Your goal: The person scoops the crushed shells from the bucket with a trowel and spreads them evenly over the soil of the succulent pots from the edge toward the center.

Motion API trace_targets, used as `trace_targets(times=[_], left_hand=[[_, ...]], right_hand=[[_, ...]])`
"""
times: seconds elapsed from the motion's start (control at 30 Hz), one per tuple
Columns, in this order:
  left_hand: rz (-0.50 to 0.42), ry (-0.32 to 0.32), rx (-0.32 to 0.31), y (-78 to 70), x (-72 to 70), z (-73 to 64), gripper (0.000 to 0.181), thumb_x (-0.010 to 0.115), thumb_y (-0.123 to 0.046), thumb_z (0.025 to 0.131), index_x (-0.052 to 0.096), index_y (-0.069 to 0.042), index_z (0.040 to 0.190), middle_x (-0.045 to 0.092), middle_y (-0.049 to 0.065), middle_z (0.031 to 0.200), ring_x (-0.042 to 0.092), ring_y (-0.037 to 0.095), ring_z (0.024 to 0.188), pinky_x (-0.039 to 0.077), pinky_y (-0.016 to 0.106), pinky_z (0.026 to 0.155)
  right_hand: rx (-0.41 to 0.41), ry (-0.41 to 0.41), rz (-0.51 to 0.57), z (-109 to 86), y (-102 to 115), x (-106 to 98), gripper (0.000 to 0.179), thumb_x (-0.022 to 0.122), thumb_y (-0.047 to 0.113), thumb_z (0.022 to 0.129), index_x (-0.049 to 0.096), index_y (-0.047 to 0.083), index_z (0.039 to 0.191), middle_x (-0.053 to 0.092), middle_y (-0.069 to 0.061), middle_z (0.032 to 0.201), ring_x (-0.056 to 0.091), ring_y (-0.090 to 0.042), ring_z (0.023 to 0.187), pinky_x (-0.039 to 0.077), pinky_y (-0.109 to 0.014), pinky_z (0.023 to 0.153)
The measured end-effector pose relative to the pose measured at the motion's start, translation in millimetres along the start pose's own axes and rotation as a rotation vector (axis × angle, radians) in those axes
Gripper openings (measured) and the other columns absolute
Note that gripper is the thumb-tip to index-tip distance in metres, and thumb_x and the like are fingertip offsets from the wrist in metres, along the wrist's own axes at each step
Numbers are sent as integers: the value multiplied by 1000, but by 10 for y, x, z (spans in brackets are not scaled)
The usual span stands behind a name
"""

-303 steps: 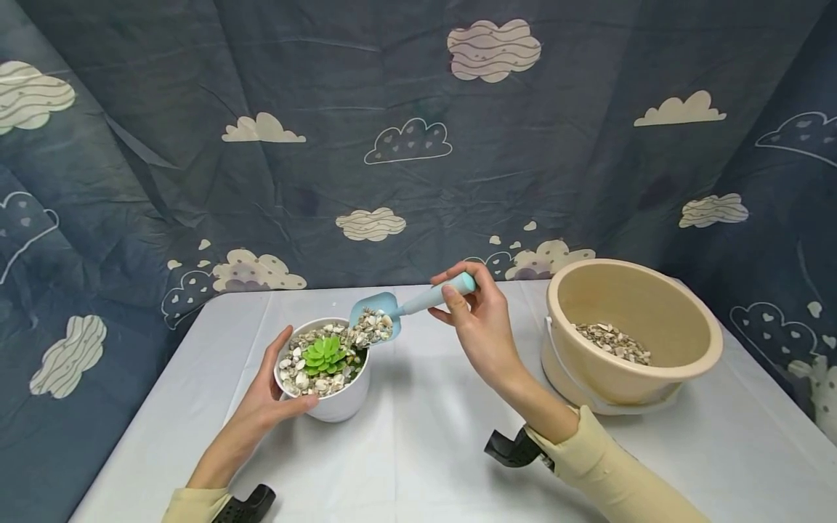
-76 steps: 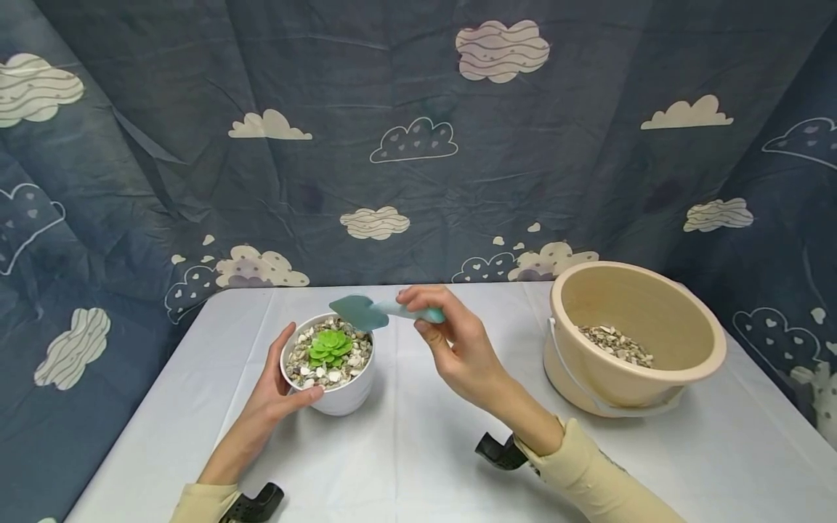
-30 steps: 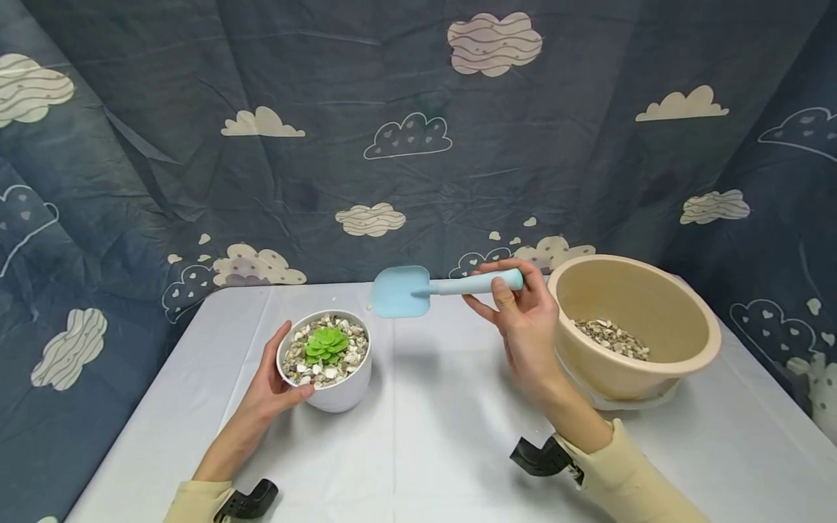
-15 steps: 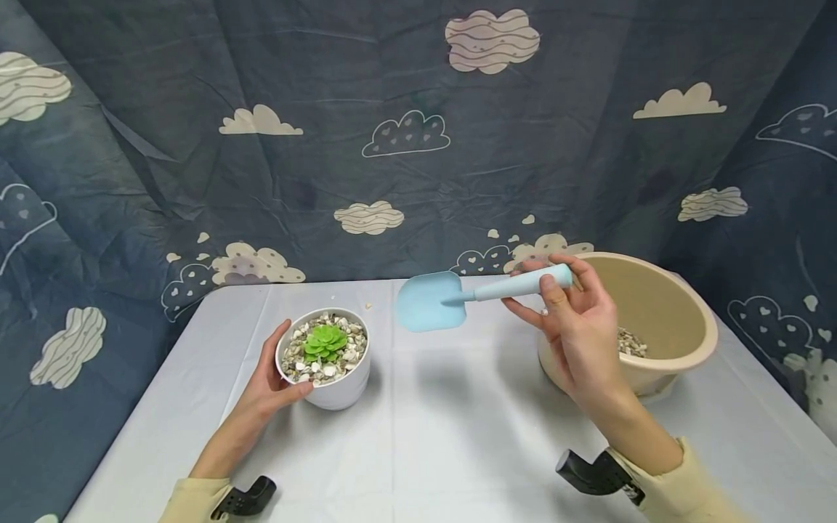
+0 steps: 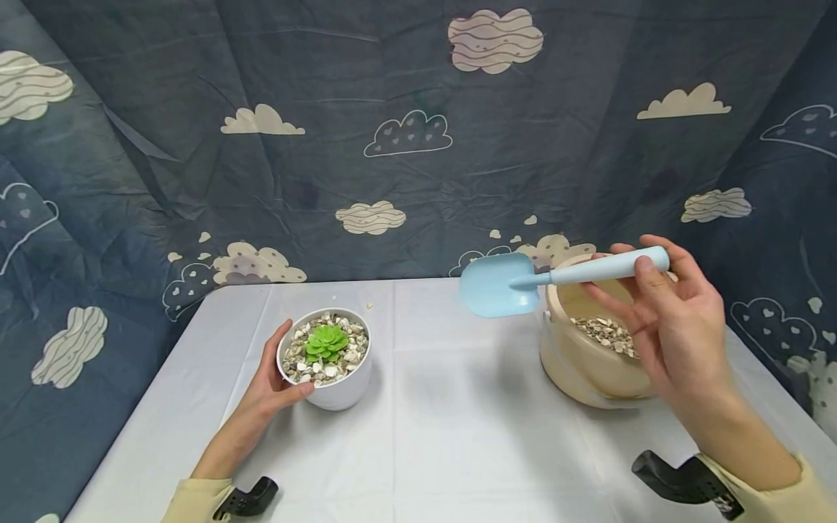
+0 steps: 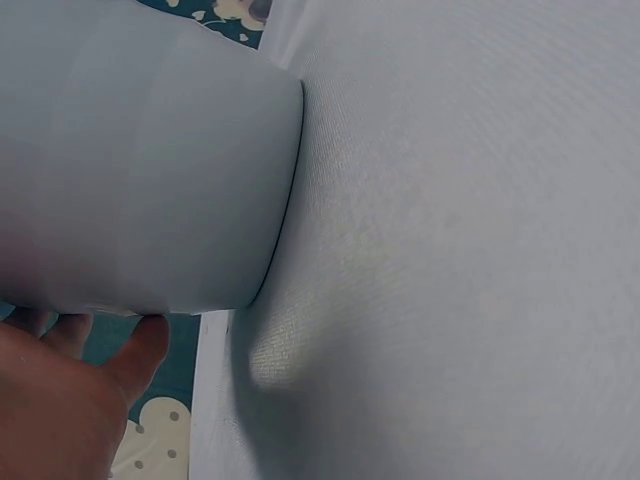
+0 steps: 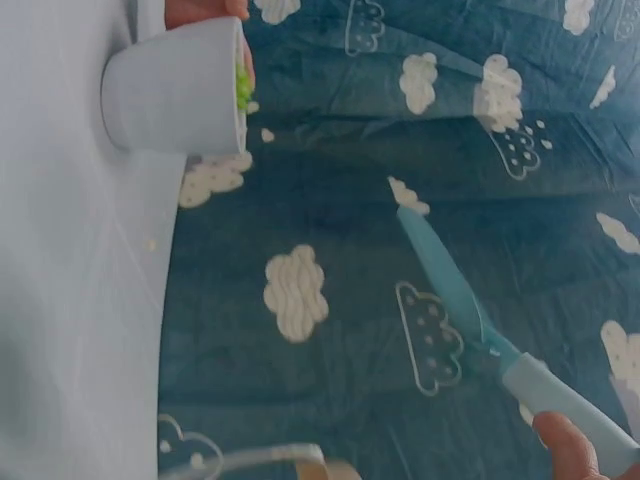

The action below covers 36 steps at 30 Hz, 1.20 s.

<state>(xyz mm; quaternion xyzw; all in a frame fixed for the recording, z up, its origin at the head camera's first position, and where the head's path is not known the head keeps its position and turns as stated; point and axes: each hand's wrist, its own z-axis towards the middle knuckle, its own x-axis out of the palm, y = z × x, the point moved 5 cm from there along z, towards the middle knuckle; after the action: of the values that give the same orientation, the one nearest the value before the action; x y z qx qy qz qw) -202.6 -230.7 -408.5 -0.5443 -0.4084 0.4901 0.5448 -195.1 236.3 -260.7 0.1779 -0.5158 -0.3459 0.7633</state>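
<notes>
My left hand holds the left side of a white flower pot, its thumb at the front rim. Within the pot a green succulent sits among pale pebbles. In the left wrist view the fingers lie along the wall of the pot. Over at the right, my right hand pinches the handle of a light blue trowel, raised above the table. Its blade carries no pebbles. The right wrist view shows the trowel edge-on, apart from the pot.
A beige bucket with pebbles in it stands at the right, partly hidden behind my right hand. One loose pebble lies on the white tablecloth near the back. A dark cloud-patterned cloth hangs behind.
Earlier the trowel carried pebbles to the pot and tipped over it. Since then my right hand has moved the trowel rightward to the bucket. My left hand keeps its hold on the pot.
</notes>
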Motion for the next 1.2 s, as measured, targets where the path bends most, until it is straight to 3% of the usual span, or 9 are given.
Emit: trace_targets(times=[0.2,0.37,0.6,0.77,0.87,1.2], left_hand=[[8,-7,-15,-6,1,-10,95,68,-6,87,10,-34,157,8,7,161,12,29,145,14,51,113],[8,-7,-14,-16,2,-21,95,68,-5,88,9,-34,157,7,6,161,11,29,145,11,55,114],[-2,-8,-19,-12,7,-29,96,68,-5,87,8,-33,158,6,6,161,10,30,146,10,57,113],[-8,-8,-10,3,11,-24,96,68,-4,87,9,-33,157,4,6,162,8,30,146,7,58,114],[-16,-11,-10,12,13,-27,96,68,-4,87,9,-33,157,4,6,162,7,29,146,7,59,113],[-31,-12,-16,-4,38,-28,96,67,-3,87,10,-33,157,3,5,162,7,28,146,7,57,114]], right_hand=[[-11,-17,89,78,267,-222,31,41,-10,100,40,-5,130,57,-27,121,57,-46,114,46,-55,83],[-33,-86,88,162,490,-455,33,43,-8,99,42,-3,132,55,-25,126,59,-43,115,49,-55,81],[-113,-191,-129,255,733,-742,37,49,2,99,45,6,136,47,-14,135,61,-28,116,56,-44,74],[-181,-171,-178,318,862,-859,39,47,1,101,46,6,139,43,-14,134,61,-27,115,58,-41,71],[-205,-149,-236,343,917,-873,41,47,-1,100,47,6,141,42,-14,132,59,-26,116,58,-39,71],[-207,-123,-635,344,879,-773,49,59,2,95,45,7,142,59,-9,124,67,-13,99,55,-21,68]])
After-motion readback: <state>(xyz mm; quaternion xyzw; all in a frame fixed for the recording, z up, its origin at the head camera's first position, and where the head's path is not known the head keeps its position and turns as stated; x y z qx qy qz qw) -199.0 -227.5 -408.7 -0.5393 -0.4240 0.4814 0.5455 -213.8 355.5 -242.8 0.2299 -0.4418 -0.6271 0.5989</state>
